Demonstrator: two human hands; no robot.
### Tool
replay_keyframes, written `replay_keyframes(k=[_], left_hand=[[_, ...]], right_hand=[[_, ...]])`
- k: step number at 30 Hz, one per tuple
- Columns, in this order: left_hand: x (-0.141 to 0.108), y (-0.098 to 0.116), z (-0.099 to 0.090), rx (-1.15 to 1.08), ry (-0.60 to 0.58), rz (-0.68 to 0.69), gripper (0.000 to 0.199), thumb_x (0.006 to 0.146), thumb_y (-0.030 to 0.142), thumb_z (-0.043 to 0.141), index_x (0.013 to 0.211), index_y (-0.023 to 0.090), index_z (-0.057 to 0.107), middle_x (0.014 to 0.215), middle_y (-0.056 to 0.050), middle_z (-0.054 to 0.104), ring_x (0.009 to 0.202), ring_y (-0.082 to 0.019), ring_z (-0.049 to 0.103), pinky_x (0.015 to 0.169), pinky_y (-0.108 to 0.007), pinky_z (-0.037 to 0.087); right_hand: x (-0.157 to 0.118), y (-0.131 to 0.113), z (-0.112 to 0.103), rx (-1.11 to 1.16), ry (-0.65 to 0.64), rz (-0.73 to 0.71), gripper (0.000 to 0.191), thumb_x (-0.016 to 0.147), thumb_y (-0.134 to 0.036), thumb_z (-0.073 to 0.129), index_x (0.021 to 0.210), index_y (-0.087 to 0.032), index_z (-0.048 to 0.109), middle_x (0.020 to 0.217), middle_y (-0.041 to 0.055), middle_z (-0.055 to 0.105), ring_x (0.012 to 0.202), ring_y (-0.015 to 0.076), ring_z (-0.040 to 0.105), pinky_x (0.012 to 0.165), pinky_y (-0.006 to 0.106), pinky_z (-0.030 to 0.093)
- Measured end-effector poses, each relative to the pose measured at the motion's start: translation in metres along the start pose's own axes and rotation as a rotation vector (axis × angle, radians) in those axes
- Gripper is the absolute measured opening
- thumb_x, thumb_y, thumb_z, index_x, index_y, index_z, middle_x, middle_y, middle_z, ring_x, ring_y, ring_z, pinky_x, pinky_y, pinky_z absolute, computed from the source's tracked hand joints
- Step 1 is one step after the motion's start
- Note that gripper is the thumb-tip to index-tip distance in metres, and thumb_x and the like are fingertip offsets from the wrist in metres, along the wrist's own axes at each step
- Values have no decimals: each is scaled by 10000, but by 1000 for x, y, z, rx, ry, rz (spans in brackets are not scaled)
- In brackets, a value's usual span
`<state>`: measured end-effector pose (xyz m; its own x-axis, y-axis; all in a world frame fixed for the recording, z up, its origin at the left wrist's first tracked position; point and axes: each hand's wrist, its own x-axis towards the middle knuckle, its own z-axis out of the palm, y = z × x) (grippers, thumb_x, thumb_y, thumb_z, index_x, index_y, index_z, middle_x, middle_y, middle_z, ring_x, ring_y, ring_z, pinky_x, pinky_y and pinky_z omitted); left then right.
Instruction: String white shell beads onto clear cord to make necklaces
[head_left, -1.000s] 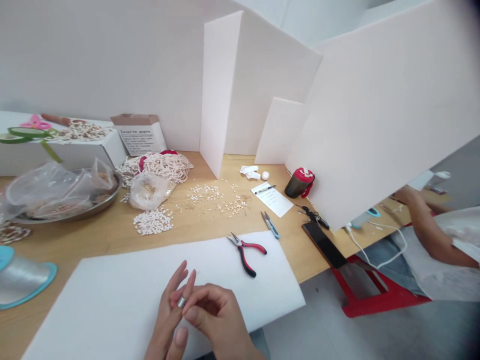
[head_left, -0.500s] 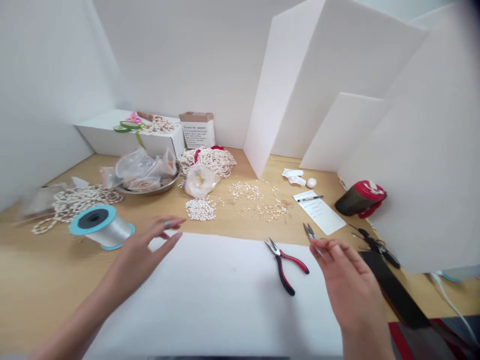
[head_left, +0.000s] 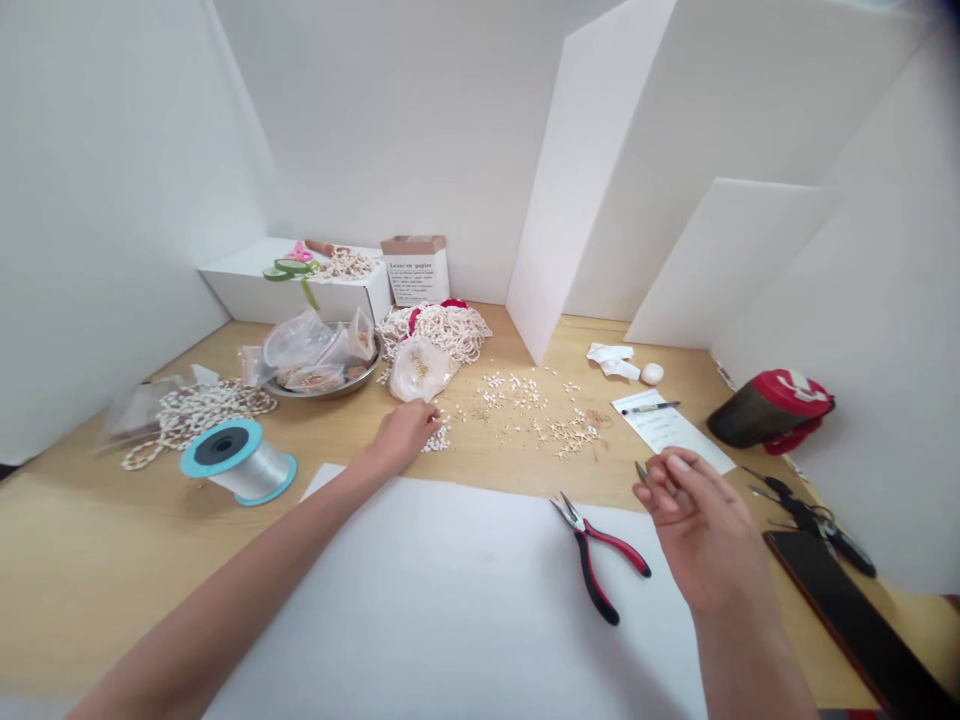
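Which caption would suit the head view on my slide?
Left hand at a pile of small white pieces, right hand beside pliers lying open on a white sheet.

Paper bag (head_left: 416, 278) with a brown top edge, upright at the back of the bench (head_left: 90, 560), printed in dark type on its white front. The large heading line appears to read "Le sac en papier", its first words set close together. Beneath it run several lines of smaller print, too small to make out. White note sheet (head_left: 673, 432), lying flat toward the right, bears rows of handwriting, too faint and blurred to read.
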<state>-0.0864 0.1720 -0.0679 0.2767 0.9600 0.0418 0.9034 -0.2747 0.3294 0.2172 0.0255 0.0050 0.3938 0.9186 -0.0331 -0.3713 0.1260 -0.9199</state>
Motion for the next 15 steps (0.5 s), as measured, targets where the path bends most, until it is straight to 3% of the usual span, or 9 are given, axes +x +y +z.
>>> replay_keyframes(k=[3,6,15], left_hand=[[10,4,5,5,3,0,234,859,310,481,881,168,666,940,-101,667,866,-228,596,656,-274,371],[19,10,9,-3,5,20,230,867,301,475,872,177,668,947,-95,666,884,-220,596,678,-272,378],[29,34,25,-44,7,86,187,859,254,492,844,177,662,933,-84,657,888,-215,597,740,-286,405]], right_hand=[[14,3,11,-28,-56,63,118,727,-260,709,793,-195,636,715,-6,534,525,65,431,419,163,350],[27,13,20,-51,-122,123,131,729,-265,715,784,-184,628,707,-8,518,519,57,394,377,145,239],[56,69,9,-158,-111,204,181,743,-322,702,804,-179,611,608,-58,409,473,43,267,406,173,172]])
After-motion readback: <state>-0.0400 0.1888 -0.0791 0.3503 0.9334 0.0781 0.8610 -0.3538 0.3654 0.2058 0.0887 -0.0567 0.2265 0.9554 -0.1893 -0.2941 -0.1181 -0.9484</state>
